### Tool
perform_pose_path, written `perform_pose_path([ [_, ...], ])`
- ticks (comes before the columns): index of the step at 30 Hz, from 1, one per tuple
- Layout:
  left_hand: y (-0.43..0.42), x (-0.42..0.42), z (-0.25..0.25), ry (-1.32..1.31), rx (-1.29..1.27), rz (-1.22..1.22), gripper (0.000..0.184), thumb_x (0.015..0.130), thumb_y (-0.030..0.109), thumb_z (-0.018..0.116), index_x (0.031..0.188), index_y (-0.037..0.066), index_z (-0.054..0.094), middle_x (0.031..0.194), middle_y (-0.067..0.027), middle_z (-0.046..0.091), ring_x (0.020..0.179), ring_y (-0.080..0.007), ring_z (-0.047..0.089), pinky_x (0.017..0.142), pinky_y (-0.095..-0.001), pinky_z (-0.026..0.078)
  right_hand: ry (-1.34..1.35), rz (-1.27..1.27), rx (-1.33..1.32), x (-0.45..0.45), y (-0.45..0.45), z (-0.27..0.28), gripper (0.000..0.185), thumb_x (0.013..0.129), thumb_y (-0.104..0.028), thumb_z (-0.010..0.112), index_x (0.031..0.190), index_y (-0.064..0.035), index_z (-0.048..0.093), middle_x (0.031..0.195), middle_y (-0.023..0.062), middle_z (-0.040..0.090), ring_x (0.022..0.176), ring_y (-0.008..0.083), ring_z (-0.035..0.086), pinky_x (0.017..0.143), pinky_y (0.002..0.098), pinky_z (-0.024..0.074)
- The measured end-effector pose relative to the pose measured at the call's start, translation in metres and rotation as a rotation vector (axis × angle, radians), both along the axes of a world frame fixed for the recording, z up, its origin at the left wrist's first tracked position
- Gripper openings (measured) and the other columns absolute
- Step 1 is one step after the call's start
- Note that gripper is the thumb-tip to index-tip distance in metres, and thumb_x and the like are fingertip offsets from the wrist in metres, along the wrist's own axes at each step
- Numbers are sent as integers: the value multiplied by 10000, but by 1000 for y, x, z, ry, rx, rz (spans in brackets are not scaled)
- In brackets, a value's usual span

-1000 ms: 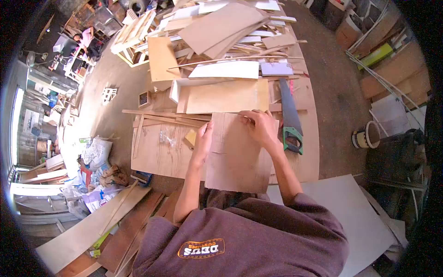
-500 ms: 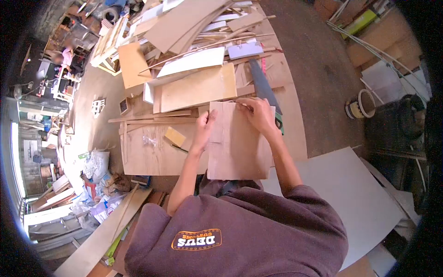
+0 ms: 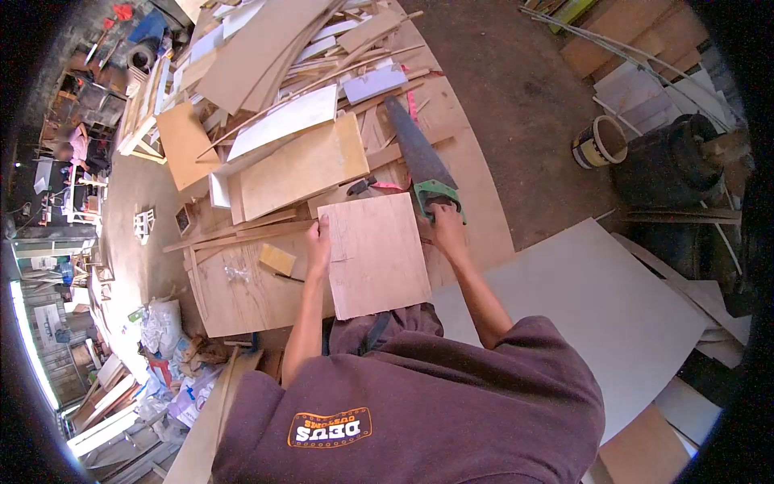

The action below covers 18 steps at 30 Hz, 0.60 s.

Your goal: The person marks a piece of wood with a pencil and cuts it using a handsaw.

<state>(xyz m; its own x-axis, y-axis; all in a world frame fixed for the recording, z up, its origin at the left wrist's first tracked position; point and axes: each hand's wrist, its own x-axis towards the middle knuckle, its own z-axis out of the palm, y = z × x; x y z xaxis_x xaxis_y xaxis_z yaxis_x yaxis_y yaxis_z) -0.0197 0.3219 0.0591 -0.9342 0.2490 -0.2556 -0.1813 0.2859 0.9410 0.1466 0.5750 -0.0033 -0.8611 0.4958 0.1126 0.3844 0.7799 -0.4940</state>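
My left hand (image 3: 319, 246) grips the left edge of a light wooden board (image 3: 377, 256), thumb on its face. Pencil-like lines mark the board near that edge. My right hand (image 3: 446, 228) is off the board, its fingers closed round the green and black handle of a handsaw (image 3: 418, 153). The saw lies on the table with its blade pointing away from me. Beyond the board's top edge is a hammer (image 3: 360, 187), partly visible, beside a pink tape. A yellow block (image 3: 277, 260) sits left of my left hand.
Scrap boards and strips (image 3: 270, 56) are piled on the far part of the wooden table (image 3: 476, 185). A large grey sheet (image 3: 564, 315) lies at the right. A bucket (image 3: 600, 143) stands on the floor, and a person (image 3: 78, 147) is far off at the left.
My right hand has left the board's top edge and moved right to the saw handle. My left hand still holds the board. The view has turned, and the hammer has come into sight.
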Motion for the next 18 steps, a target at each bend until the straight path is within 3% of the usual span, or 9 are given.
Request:
perform_pose_path([
  [3, -8, 9, 5, -87, 7, 43, 485, 984, 442, 486, 829, 4, 623, 678, 40, 503, 624, -62, 410, 564, -263, 375, -124, 33, 193, -7, -9, -10, 364, 827, -275, 641, 1056, 4, 592, 1014, 193, 606, 1064, 348, 533, 903, 498, 412],
  [7, -8, 7, 37, -132, 3, 31, 485, 981, 447, 486, 904, -5, 642, 723, 33, 556, 648, -62, 464, 592, -261, 406, -147, 56, 137, -24, -10, 30, 368, 800, -266, 657, 1041, 3, 587, 1012, 195, 603, 1022, 348, 543, 909, 477, 407],
  [9, -12, 3, 37, -135, -16, 34, 488, 980, 449, 485, 923, -9, 645, 743, 30, 576, 658, -63, 480, 604, -262, 418, -110, -59, 25, -30, -12, 54, 370, 777, -264, 666, 1027, -1, 594, 1029, 191, 598, 1002, 353, 543, 906, 464, 405],
  [10, -13, 1, 29, -150, 90, 53, 492, 979, 454, 484, 942, -9, 647, 765, 27, 589, 677, -64, 489, 625, -262, 427, 0, -73, 59, -31, -7, 52, 360, 788, -271, 659, 1023, -4, 597, 960, 187, 613, 911, 363, 576, 822, 456, 443],
  [11, -13, -1, 21, -166, 199, 66, 496, 977, 459, 483, 962, -9, 649, 788, 24, 601, 695, -65, 498, 646, -261, 436, -3, -76, 66, -30, -4, 50, 360, 788, -271, 659, 1023, -4, 597, 960, 187, 613, 911, 363, 576, 822, 456, 443],
  [14, -9, -2, 33, -240, 288, 3, 505, 980, 457, 473, 1028, -16, 641, 874, 1, 621, 773, -84, 520, 722, -266, 449, 239, -298, 21, -20, -2, 57, 320, 846, -246, 608, 1077, -26, 588, 780, 190, 594, 694, 364, 587, 622, 443, 450],
  [18, 8, 5, 57, -235, 339, 15, 502, 983, 449, 468, 1070, -19, 629, 950, -16, 620, 846, -99, 525, 804, -263, 437, 242, -337, -115, -2, -9, 103, 269, 878, -236, 590, 1025, -11, 575, 733, 114, 574, 645, 261, 555, 604, 371, 432],
])
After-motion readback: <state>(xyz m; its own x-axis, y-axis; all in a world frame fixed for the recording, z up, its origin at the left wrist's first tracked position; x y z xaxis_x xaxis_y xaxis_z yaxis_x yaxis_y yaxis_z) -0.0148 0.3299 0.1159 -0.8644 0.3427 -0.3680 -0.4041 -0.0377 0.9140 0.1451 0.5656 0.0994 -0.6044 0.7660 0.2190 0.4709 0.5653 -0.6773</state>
